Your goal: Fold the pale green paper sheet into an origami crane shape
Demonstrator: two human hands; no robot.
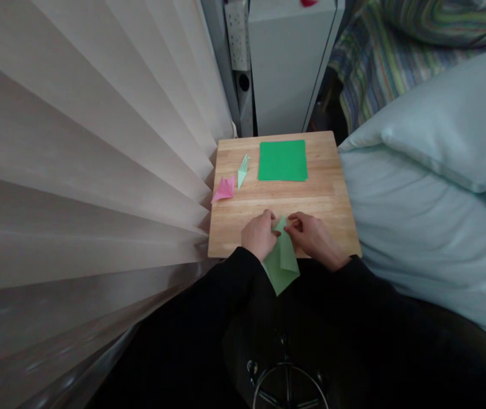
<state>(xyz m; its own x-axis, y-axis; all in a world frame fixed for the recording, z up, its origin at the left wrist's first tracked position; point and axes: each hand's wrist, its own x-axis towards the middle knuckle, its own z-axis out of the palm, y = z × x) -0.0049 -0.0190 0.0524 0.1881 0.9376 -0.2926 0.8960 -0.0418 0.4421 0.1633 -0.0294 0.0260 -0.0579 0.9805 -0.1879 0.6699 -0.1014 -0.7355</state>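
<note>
A sheet of light green origami paper [283, 264], partly folded, comes to a narrow point at its far end and hangs over the near edge of the small wooden table [323, 193]. On its left side, my left hand [260, 234] is closed on the paper near that point. My right hand [311, 234] pinches the paper's right edge close to the same tip. Farther back on the tabletop lie a pale green folded paper piece [243, 172] and a pink folded paper piece [225, 188]. A stack of bright green paper [283, 161] rests at the back middle.
Pleated curtains [141, 204] hang close along the table's left side. A bed with pale blue bedding [430, 204] borders the right. Behind the table stands a grey-white cabinet [289, 68]. Below my lap a round metal chair base [288, 386] shows.
</note>
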